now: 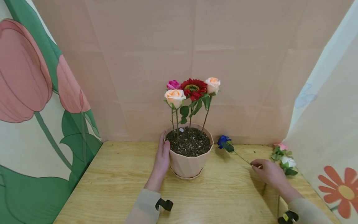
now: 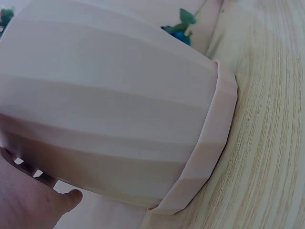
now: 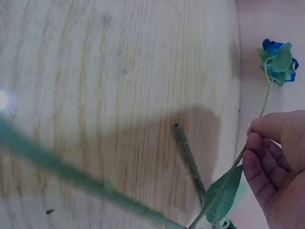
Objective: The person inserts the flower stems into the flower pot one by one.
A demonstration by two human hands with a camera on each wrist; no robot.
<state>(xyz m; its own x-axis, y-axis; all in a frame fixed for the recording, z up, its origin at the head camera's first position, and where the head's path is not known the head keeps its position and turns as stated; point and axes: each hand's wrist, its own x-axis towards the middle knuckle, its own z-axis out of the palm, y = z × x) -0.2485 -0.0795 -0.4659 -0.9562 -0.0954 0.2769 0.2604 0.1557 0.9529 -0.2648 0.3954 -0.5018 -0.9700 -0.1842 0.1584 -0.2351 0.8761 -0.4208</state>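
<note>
A pale pink flowerpot on a matching saucer holds dark soil. A red daisy-like flower, two peach roses and a magenta flower stand upright in it. My left hand rests against the pot's left side, its fingers extended; the pot wall fills much of the left wrist view. To the pot's right, my right hand pinches the thin stem of a blue rose between thumb and fingers. The rose's head points away from the hand, toward the back.
Near the table's right edge lie a pink flower and a white rose, their stems partly hidden by my right arm. A pinkish cloth hangs behind the wooden table. Printed flower panels flank both sides.
</note>
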